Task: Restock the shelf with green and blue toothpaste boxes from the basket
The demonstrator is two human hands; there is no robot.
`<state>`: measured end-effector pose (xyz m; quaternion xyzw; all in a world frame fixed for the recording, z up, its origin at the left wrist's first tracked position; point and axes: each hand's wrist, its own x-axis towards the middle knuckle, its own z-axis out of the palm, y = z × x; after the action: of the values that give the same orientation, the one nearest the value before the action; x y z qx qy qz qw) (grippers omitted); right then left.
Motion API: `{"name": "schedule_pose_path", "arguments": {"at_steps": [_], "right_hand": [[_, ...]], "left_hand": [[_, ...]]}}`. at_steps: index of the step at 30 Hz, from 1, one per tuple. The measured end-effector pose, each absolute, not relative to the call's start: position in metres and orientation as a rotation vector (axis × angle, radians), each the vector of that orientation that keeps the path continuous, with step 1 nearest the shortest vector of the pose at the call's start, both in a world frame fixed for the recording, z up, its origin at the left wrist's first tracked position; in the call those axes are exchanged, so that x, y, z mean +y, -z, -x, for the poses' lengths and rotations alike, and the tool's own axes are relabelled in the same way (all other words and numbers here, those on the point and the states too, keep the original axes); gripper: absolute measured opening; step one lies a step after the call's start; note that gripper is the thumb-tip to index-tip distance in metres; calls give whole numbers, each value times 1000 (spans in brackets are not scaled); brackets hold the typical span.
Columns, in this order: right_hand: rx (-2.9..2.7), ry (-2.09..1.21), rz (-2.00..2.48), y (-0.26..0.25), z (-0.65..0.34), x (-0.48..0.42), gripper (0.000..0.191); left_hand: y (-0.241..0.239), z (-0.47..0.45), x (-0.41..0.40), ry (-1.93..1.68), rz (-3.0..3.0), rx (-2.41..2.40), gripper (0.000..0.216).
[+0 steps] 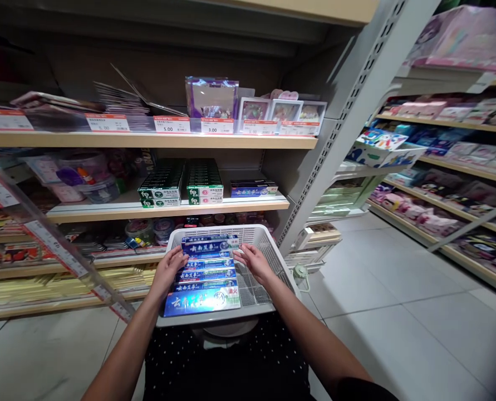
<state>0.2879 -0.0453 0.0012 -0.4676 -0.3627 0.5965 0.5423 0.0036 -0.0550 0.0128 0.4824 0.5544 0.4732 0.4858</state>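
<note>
A pale plastic basket [226, 318] sits at my lap with several blue toothpaste boxes [201, 301] stacked in rows on its left side. My left hand [170, 270] curls its fingers over the left end of a toothpaste box [208, 246] near the back of the rows. At that box's other end, the fingertips of my right hand [254, 263] press in from the right. Between them the box lies roughly level, just above or on the other boxes; the exact gap is hidden.
On the shelf [248, 207] ahead stand green-and-black boxes [162, 184], similar boxes [205, 181], and a small blue stack [254, 188]. Above runs a shelf edge [147, 139] with price tags. A slotted metal upright [335, 117] rises on the right, beside tiled floor [381, 267].
</note>
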Motion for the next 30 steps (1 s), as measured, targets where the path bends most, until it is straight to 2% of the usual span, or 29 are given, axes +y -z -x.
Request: {"name": "schedule_pose_path", "arguments": {"at_steps": [4, 7, 9, 11, 13, 15, 20, 24, 30], "right_hand": [[-1137, -1264, 1187, -11, -294, -60, 38], [-1620, -1246, 1199, -27, -304, -84, 42], [-1936, -1238, 1211, -38, -311, -100, 52], [-2130, -1266, 1231, -46, -314, -110, 63], [-2182, -1368, 1249, -49, -313, -116, 65], [-2163, -1436, 1272, -50, -310, -117, 60], [-1995, -1285, 1295, -49, -306, -109, 45], [-1894, -1308, 1210, -42, -308, -99, 43], [-1643, -1266, 1241, -18, -317, -85, 43]], "left_hand": [[-19, 3, -61, -1091, -1421, 1427, 56], [-34, 24, -85, -716, -1776, 1474, 52], [-46, 36, -104, -428, -1963, 1404, 49], [-56, 41, -119, -293, -2097, 1364, 49], [-61, 40, -128, -249, -2187, 1350, 49], [-62, 36, -131, -224, -2241, 1338, 48], [-55, 27, -116, -297, -2270, 1333, 42], [-46, 25, -96, -497, -2257, 1315, 36], [-26, 24, -70, -758, -2011, 1320, 52]]}}
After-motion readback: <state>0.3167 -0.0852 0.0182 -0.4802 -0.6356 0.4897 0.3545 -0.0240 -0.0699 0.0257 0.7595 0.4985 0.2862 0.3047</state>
